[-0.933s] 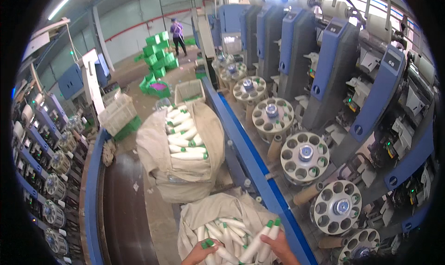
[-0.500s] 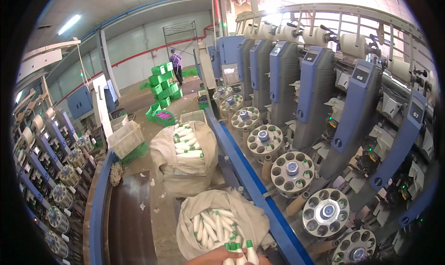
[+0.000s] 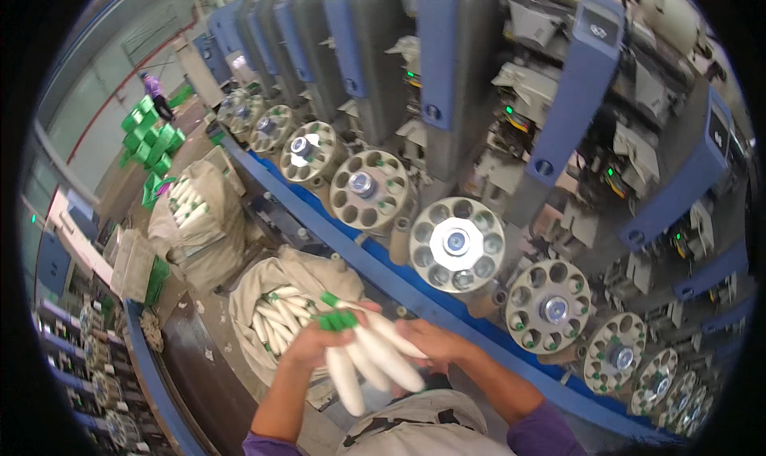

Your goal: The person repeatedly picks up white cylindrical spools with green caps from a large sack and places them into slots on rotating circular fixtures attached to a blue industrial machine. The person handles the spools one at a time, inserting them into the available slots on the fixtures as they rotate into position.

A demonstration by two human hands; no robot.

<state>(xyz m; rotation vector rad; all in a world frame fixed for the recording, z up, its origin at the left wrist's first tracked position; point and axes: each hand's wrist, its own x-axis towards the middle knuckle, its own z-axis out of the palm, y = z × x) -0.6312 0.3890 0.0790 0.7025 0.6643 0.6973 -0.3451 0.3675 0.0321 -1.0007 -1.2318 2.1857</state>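
Several white yarn bobbins (image 3: pixel 380 351) with green tips are bunched between my two hands in front of my body. My left hand (image 3: pixel 313 343) is closed around the bunch near the green ends. Against the side of the bunch, my right hand (image 3: pixel 435 343) grips a slanting bobbin (image 3: pixel 388 329) near its wide end; some of its fingers are hidden. Just beyond my hands stands an open cloth sack (image 3: pixel 323 274) holding more loose bobbins (image 3: pixel 275 322). The round magazine (image 3: pixel 431 258) with ring-set pockets is closest to my right hand on the machine side.
Blue-and-grey winding units (image 3: pixel 570 97) line the right, with more round magazines (image 3: pixel 550 276) below them. A blue rail (image 3: pixel 375 274) runs between sack and machine. Another bobbin-filled sack (image 3: pixel 219 240), a pale crate (image 3: pixel 132 264), stacked green crates (image 3: pixel 152 141) and a person (image 3: pixel 155 93) are farther left.
The view has swung right and down, so the sacks and crates appear farther left. Both hands, low at the bottom edge before, are now raised into full view with the bobbins.
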